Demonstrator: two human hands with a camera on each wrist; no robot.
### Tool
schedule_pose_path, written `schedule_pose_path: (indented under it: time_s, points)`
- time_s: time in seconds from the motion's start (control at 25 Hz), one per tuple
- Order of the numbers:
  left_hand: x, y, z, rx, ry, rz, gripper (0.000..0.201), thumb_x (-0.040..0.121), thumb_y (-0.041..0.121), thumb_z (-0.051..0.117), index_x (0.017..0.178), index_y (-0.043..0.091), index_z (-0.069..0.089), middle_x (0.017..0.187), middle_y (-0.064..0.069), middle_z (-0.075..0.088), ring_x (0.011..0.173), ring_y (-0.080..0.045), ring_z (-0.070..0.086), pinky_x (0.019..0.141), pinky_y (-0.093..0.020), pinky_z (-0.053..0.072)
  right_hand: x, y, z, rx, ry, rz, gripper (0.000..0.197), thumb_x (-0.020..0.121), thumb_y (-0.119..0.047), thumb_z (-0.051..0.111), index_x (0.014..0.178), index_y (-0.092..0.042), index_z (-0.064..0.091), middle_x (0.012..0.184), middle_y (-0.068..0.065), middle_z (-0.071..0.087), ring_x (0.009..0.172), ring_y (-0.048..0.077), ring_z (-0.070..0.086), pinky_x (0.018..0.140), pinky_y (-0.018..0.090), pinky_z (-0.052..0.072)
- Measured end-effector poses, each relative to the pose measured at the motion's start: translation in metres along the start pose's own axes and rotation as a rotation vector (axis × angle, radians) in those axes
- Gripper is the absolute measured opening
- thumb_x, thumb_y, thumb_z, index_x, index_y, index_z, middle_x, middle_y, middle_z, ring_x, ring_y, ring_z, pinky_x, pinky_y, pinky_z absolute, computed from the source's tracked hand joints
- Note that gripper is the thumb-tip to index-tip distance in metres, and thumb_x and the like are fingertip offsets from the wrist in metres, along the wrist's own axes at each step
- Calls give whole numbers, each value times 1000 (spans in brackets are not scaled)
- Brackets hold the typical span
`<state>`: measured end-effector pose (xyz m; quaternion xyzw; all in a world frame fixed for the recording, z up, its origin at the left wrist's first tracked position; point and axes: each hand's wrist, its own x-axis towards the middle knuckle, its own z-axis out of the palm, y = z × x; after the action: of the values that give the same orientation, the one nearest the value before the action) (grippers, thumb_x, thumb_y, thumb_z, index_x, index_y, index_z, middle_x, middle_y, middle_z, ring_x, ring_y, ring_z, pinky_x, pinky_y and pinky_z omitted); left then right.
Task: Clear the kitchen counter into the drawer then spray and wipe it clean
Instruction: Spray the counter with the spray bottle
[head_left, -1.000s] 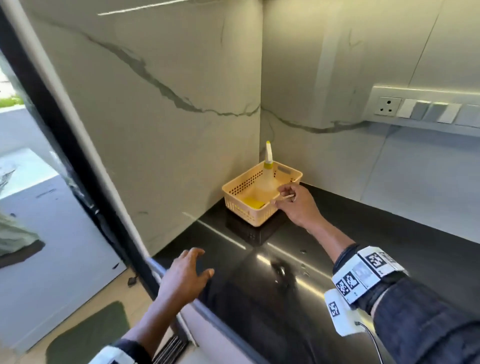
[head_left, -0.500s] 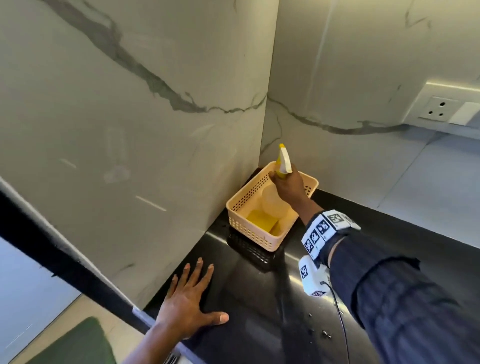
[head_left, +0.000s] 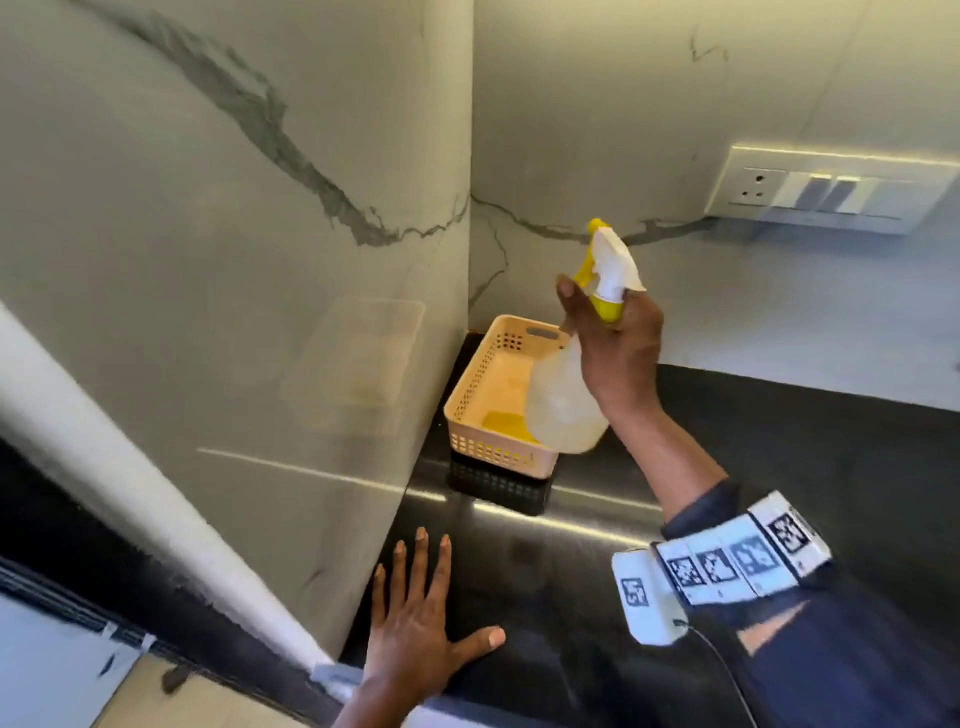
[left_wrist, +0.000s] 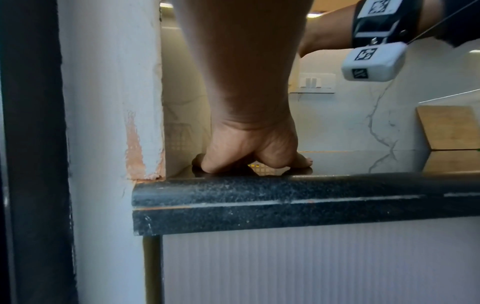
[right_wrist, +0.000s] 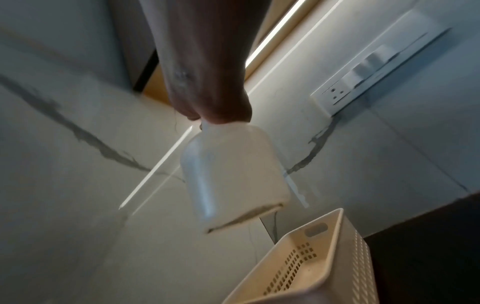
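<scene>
The right hand (head_left: 618, 343) grips the spray bottle (head_left: 563, 405) by its neck, lifted above the basket (head_left: 485, 410). It looks light, rigid and slick. The left hand (head_left: 415, 634) lies flat, fingers spread, on the tabletop (head_left: 779, 467) near the basket.

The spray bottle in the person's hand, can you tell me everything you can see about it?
The translucent white plastic spray bottle has a rounded, cloudy body, a yellow collar, a yellow trigger and a white nozzle head on top. The right hand holds it by the neck, lifted clear above the peach plastic lattice basket in the corner of the black stone counter. It hangs slightly tilted, touching nothing but that hand. How much liquid is inside cannot be told.
</scene>
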<state>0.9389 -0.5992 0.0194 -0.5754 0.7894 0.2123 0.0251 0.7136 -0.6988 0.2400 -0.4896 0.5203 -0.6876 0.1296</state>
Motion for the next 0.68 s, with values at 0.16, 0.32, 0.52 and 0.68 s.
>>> schedule_pose_path:
  time_s: [0.16,0.32,0.52,0.68]
  points:
    - [-8,-7,-6,53,44,85,126,57,99,17,150,24,-23,158,-7,-26,146,-26,-25,117,-42,-18,-89,-15,-39,64,71,316,21,82,-16,79,90,0,68,59,10,58,44,13,49,51,27,45]
    - [-18,-12,-2,80,41,121,129,54,99,13,155,22,-6,163,-8,-12,149,-26,-15,120,-43,-12,-182,-7,-68,-105,-30,562,20,87,-22,74,96,-4,69,50,-5,55,43,14,45,50,24,43]
    - [-21,-18,-2,110,68,166,109,75,88,29,156,21,-1,163,-8,-8,150,-26,-12,121,-42,-9,-241,-13,-78,-136,-279,779,26,95,-37,61,120,-31,66,95,-8,71,83,4,60,63,21,51]
    - [-29,-24,-3,110,45,186,101,81,83,28,155,23,-5,163,-3,-12,149,-22,-15,121,-41,-10,-269,-15,-67,-15,-296,918,36,95,-31,62,131,-27,60,113,-3,69,101,5,61,63,26,57]
